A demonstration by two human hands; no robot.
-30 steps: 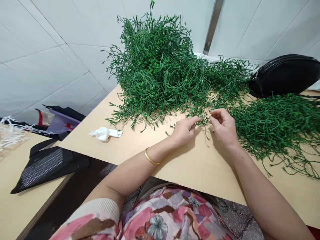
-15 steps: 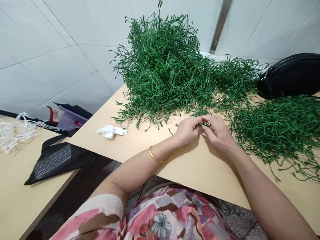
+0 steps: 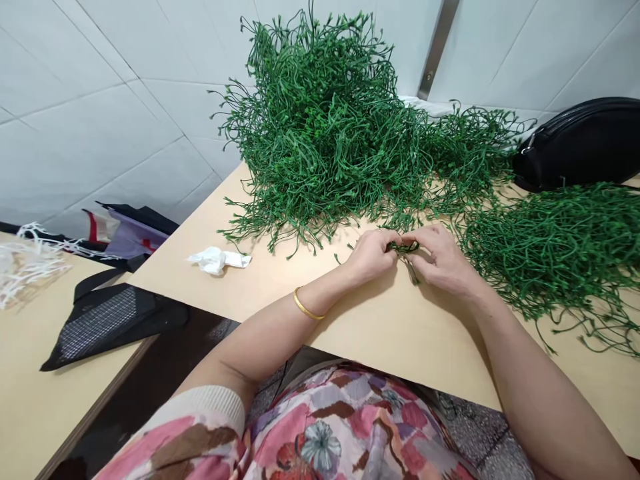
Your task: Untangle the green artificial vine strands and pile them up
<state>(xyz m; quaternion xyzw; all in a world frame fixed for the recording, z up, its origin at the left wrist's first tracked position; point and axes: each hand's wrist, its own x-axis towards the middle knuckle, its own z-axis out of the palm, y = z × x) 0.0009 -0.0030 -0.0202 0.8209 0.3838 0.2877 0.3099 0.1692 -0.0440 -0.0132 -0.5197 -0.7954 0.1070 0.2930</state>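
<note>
My left hand (image 3: 374, 256) is closed around a small bundle of thin green plastic stems (image 3: 403, 247), whose looped ends stick out toward the right. Fingertips of my right hand (image 3: 440, 260) pinch the other side of that bundle, and a dark strand hangs below between the two hands. Both hands rest low over the pale wooden table (image 3: 300, 313). Behind them rises a big heap of green artificial stems (image 3: 325, 133) with small budded tips. Another pile of the stems (image 3: 555, 247) lies right of my right hand.
A crumpled white tissue (image 3: 215, 260) lies at the table's left. At the back right sits a black bag (image 3: 580, 143). On a second table to the left are a black mesh pouch (image 3: 100, 327) and white netting (image 3: 35, 263). A tiled wall (image 3: 165, 40) stands behind.
My hands have parted slightly, so more of the green bundle shows between them, and a dark strand now hangs below. The whole view has shifted a little.
</note>
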